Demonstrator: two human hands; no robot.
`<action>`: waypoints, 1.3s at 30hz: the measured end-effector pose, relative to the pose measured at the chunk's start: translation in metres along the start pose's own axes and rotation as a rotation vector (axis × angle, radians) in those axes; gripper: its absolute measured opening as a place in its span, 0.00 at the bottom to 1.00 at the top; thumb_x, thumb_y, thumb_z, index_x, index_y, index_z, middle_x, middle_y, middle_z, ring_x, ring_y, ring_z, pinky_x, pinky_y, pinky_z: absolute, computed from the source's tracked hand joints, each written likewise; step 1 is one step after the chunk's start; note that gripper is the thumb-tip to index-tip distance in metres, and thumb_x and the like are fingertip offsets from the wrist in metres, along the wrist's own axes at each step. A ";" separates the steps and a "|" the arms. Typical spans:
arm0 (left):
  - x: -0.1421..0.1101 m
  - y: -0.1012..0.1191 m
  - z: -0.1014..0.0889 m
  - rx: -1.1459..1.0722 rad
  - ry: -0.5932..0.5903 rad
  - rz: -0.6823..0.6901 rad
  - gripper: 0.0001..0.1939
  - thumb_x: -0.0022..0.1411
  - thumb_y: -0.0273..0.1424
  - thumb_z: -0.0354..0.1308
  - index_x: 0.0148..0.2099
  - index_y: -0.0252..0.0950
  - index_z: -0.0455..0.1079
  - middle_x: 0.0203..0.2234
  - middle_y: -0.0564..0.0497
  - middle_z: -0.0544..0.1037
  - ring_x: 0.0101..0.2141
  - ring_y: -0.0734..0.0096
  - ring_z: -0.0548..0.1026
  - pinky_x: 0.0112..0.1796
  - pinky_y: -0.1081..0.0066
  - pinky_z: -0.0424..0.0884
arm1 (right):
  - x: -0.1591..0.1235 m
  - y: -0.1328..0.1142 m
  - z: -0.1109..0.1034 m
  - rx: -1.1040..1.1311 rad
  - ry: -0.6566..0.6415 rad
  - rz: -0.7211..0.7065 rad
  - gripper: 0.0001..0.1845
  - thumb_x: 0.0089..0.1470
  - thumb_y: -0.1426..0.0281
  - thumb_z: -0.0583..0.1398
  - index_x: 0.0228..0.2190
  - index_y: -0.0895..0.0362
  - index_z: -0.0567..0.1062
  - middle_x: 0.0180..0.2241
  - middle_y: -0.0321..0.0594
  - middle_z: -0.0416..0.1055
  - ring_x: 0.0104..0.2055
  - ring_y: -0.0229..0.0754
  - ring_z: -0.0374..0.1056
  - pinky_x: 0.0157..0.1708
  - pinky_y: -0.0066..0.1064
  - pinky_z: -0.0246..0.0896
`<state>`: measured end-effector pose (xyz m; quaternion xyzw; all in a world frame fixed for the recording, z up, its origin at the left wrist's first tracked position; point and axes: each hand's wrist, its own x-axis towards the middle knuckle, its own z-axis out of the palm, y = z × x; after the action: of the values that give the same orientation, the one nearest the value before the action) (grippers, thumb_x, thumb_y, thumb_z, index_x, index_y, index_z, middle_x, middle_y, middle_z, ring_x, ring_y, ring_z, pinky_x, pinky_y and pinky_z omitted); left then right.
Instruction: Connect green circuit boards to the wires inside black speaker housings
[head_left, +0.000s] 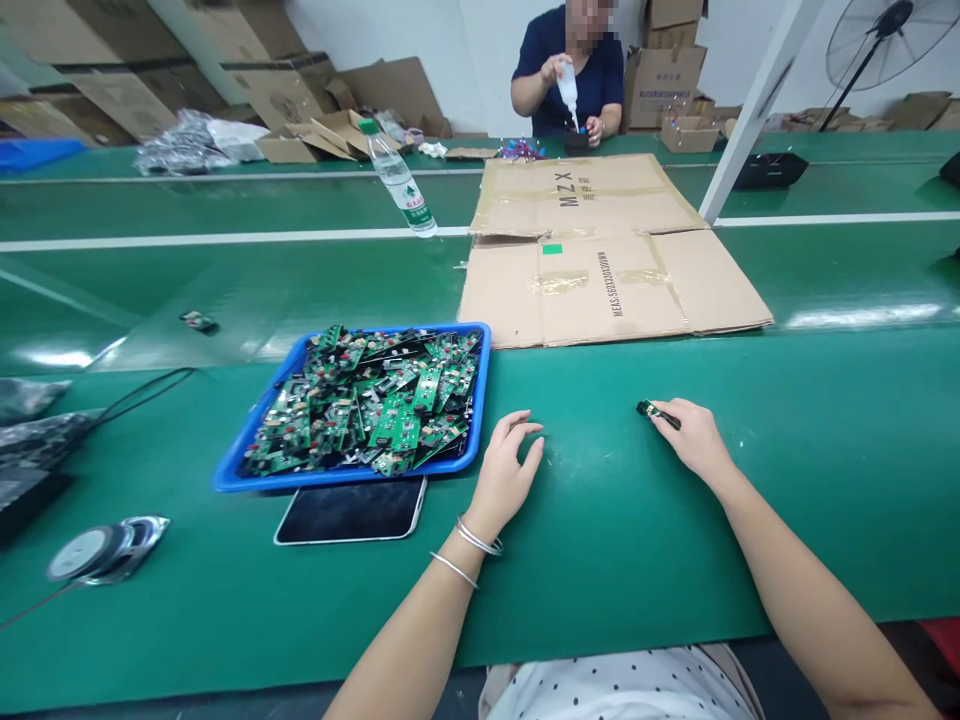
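Note:
A small circuit board (660,414) is pinched between the thumb and fingers of my right hand (694,435), just over the green table (600,560). My left hand (510,470) has its fingers apart and holds nothing; it is close to the right side of a blue tray (485,400). Heaped in that tray are many green circuit boards (397,420) with small parts on them. Sticking out from under the tray's front edge is a dark-screened tablet or phone (349,512).
Flattened cardboard (600,290) lies beyond my hands, beside a water bottle (405,185). A speaker (105,550) with a wire sits at left, and a lone board (199,321) behind it. Across the table a person (562,80) holds a white squeeze bottle (568,92). A white post (750,120) rises at right.

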<state>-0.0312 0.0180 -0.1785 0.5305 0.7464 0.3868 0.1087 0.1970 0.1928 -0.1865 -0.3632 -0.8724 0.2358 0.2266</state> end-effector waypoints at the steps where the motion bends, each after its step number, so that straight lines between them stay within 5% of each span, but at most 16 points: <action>1: 0.000 0.000 0.000 0.001 0.000 0.001 0.08 0.62 0.30 0.50 0.42 0.36 0.68 0.47 0.44 0.67 0.51 0.62 0.66 0.52 0.59 0.64 | 0.000 0.000 0.000 0.000 -0.003 -0.002 0.18 0.58 0.63 0.51 0.37 0.59 0.77 0.26 0.41 0.69 0.27 0.41 0.63 0.28 0.29 0.56; 12: -0.001 -0.001 0.000 0.016 0.001 0.011 0.08 0.62 0.30 0.50 0.42 0.36 0.68 0.46 0.44 0.68 0.50 0.62 0.67 0.52 0.59 0.64 | 0.000 0.004 -0.003 0.034 -0.055 -0.027 0.18 0.57 0.65 0.51 0.39 0.59 0.77 0.27 0.41 0.68 0.29 0.40 0.64 0.30 0.30 0.57; 19: 0.000 -0.001 0.001 0.006 -0.004 0.005 0.08 0.62 0.31 0.50 0.42 0.36 0.68 0.47 0.44 0.68 0.51 0.62 0.66 0.52 0.58 0.63 | -0.001 0.008 -0.005 0.112 0.091 0.053 0.19 0.55 0.61 0.53 0.37 0.60 0.77 0.26 0.40 0.68 0.26 0.39 0.61 0.27 0.29 0.57; 39: 0.000 -0.001 0.000 0.000 -0.011 0.000 0.08 0.62 0.31 0.49 0.42 0.37 0.67 0.47 0.43 0.68 0.51 0.61 0.66 0.52 0.56 0.64 | 0.000 0.003 -0.002 0.073 -0.023 0.001 0.19 0.57 0.61 0.51 0.38 0.59 0.77 0.26 0.40 0.68 0.27 0.39 0.62 0.28 0.29 0.56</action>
<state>-0.0316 0.0181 -0.1790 0.5328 0.7458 0.3838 0.1126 0.2001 0.1955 -0.1868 -0.3525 -0.8656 0.2716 0.2296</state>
